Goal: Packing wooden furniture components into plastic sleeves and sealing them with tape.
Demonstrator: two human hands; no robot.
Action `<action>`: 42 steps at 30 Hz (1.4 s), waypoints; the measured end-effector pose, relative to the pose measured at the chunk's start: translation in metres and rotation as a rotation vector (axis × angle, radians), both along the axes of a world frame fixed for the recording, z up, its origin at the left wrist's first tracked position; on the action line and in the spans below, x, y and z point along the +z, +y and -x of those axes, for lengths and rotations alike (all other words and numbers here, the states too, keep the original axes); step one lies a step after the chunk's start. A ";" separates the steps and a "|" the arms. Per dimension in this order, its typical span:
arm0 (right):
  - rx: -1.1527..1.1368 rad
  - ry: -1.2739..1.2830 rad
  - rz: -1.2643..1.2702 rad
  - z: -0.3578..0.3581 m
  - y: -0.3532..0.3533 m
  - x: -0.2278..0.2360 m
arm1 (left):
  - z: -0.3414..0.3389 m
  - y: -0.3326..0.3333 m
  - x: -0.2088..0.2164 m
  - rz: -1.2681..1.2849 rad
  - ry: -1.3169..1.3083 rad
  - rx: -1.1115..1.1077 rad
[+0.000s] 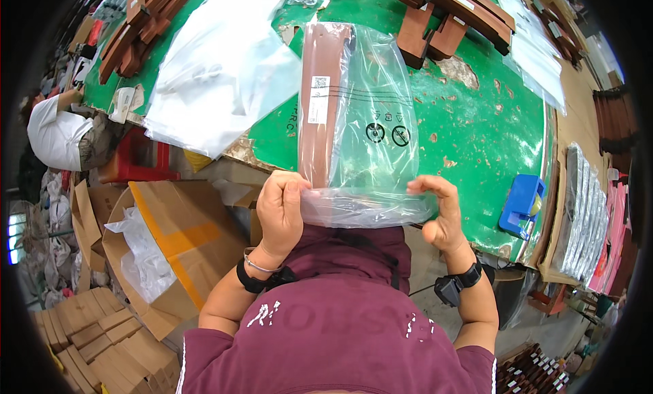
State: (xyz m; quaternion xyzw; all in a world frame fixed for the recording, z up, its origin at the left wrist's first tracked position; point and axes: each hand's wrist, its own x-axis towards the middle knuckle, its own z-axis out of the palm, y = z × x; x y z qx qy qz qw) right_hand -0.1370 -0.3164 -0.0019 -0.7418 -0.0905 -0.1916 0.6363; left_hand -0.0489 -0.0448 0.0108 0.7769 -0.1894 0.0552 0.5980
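A clear plastic bag (377, 163) lies on the green worktable with its near end folded over in a band at the table's front edge. Inside its left side is a long reddish-brown piece (317, 139) with a white label. My left hand (280, 207) pinches the bag's near left corner between thumb and fingers. At the near right corner my right hand (443, 214) curls round the bag's edge, fingertips on top and thumb lower down. Dark printed symbols show through the right half of the bag.
White plastic sheets (214, 71) cover the table's left. Brown pieces (469, 16) are stacked at the far right and far left. A blue tape dispenser (522, 205) sits near the right edge. An open cardboard box (183, 241) stands at left, near another person (61, 132).
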 end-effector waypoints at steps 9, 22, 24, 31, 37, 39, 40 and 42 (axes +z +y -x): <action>-0.010 0.200 0.427 -0.003 0.000 0.005 | -0.006 -0.010 0.001 -0.099 0.068 0.068; -0.200 0.559 0.453 -0.023 0.015 0.010 | -0.024 -0.001 -0.013 -0.346 -0.060 0.157; -0.173 0.560 0.523 -0.031 0.017 0.014 | -0.026 0.002 -0.011 -0.293 0.052 0.159; -0.154 0.554 0.712 -0.046 0.017 0.017 | 0.022 0.042 0.014 -0.751 -0.642 -0.106; -0.096 0.776 0.534 -0.045 0.013 0.024 | 0.018 -0.027 0.011 -0.867 -0.451 -0.376; -0.068 0.906 0.385 -0.047 0.008 0.026 | 0.014 -0.029 0.000 -0.889 -0.523 -0.296; -0.082 0.938 0.186 -0.048 0.004 0.026 | 0.011 -0.029 -0.005 -0.877 -0.524 -0.269; -0.070 1.008 -0.121 -0.046 -0.020 0.016 | 0.005 -0.033 -0.014 -0.869 -0.538 -0.266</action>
